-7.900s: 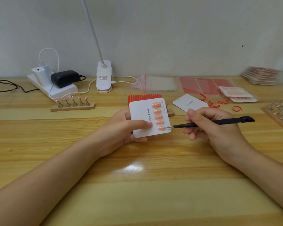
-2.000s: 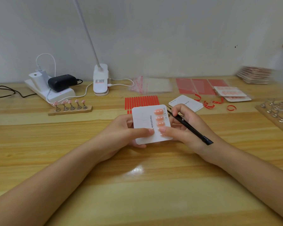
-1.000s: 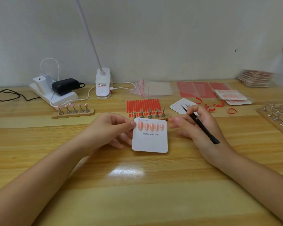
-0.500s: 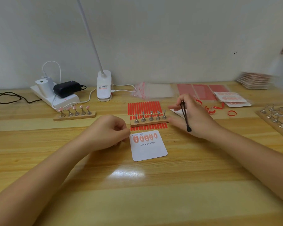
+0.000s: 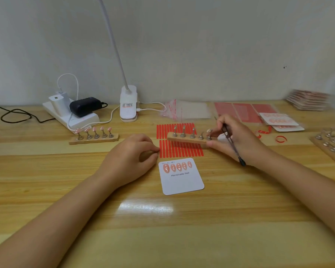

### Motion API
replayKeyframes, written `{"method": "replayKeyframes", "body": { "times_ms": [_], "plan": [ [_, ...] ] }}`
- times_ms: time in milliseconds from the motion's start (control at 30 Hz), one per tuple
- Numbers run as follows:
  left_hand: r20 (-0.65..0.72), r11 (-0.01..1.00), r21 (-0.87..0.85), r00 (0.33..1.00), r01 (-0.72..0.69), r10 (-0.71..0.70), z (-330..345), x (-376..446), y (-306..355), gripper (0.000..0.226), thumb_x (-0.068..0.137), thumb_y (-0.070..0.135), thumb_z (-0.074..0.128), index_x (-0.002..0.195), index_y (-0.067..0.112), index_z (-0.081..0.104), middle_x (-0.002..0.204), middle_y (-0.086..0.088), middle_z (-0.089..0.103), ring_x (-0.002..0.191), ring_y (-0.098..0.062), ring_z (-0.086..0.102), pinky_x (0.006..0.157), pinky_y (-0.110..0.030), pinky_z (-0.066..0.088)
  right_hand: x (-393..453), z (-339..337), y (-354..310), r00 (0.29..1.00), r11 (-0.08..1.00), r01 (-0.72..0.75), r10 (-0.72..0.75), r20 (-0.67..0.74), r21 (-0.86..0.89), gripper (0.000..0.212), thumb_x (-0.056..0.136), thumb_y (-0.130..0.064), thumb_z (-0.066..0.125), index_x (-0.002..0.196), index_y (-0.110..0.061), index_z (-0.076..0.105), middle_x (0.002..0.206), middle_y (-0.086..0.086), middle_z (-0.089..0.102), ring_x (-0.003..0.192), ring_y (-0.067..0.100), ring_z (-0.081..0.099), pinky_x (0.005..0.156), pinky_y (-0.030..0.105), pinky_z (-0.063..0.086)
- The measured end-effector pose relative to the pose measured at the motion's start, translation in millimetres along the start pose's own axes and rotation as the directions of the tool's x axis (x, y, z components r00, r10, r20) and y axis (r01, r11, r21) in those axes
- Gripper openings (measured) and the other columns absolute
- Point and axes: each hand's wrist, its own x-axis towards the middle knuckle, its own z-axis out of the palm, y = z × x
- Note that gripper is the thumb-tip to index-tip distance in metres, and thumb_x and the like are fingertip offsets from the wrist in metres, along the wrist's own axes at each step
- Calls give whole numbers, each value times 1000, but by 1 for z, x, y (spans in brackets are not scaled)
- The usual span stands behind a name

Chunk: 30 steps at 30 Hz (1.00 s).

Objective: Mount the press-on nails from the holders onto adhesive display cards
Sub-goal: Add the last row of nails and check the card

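Wooden desk (image 5: pixel 182 219) | right hand (image 5: pixel 238 140) hides holder (image 5: pixel 186 139) end | far stack (image 5: pixel 307 99) blurred

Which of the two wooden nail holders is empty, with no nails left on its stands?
The holder gripped by the right hand over the red strips: its metal stands are bare. The holder on the left, near the power strip, carries five pink nails.
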Motion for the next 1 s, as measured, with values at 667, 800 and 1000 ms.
{"method": "replayKeyframes", "body": {
  "times_ms": [667, 800, 1000],
  "plan": [
    [9, 996, -92, 1000, 22, -22, 4, 1, -2, 27, 86, 21, 63, 112, 16, 64, 109, 6, 65, 96, -5, 57, 83, -22, 49, -13, -29, 23, 948, 942, -291, 261, -181, -166, 37, 76, -15, 74, 80, -26, 39, 80, -16, 53, 74, 3, 51, 66, 23, 35],
    [20, 999, -54, 1000, -2, 3, 5, 3, -4, 31, 87, 25, 61, 116, 15, 64, 114, 8, 63, 95, 3, 49, 77, -1, 37, -12, -36, 18, 942, 920, -324, 292, -168, -220, 33, 77, -33, 72, 80, -28, 40, 82, -13, 57, 76, 5, 53, 69, 29, 37],
    [1, 998, -21, 999, 52, -52, 6, 4, -8, 38, 86, 36, 60, 118, 17, 63, 124, 9, 59, 104, 1, 50, 81, -10, 38, 10, -31, -18, 919, 999, -34, 19, -393, -30, 36, 98, -40, 34, 82, -21, 60, 66, 2, 58, 60, 12, 59, 62, 31, 50]
  ]
}}
